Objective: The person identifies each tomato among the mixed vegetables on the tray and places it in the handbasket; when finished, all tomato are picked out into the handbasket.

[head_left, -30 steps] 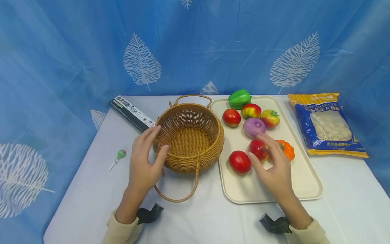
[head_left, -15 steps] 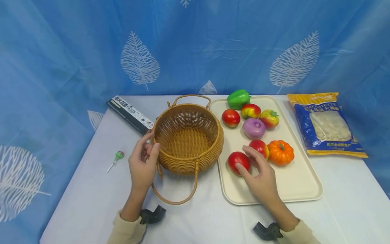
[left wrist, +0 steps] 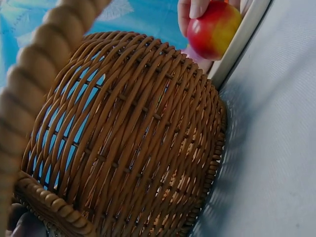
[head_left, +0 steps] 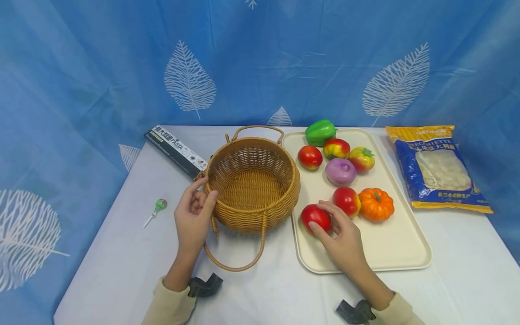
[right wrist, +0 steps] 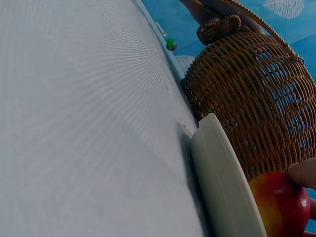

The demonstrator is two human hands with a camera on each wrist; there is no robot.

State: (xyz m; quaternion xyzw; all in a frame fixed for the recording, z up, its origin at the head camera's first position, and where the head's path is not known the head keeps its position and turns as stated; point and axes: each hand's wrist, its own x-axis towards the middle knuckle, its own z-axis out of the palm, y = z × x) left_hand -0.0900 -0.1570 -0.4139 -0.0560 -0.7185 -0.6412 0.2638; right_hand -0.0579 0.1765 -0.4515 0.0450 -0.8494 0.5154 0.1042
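Note:
A brown wicker basket (head_left: 260,216) stands mid-table, its front handle hanging down onto the cloth. My left hand (head_left: 194,221) holds the basket's left rim between thumb and curled fingers; in the left wrist view the wickerwork hides most of that hand. On the left part of the cream tray (head_left: 390,253), my right hand (head_left: 343,241) grips a round red-and-yellow fruit (head_left: 313,217), thumb in front and fingers behind. The same fruit (right wrist: 279,202) shows in the right wrist view beside the tray's edge. Just right of it lie another red-and-yellow fruit (head_left: 346,201) and an orange pumpkin (head_left: 376,205).
Farther back on the tray are a green bell pepper (head_left: 321,132), a purple onion (head_left: 340,171) and several red or red-yellow fruits. A blue pasta bag (head_left: 443,169) lies at right. At left are a black-and-white pasta box (head_left: 174,151) and a lollipop (head_left: 159,206).
My right hand has moved left and down from above the tray and taken hold of the front red-and-yellow fruit. My left hand has closed onto the basket's rim.

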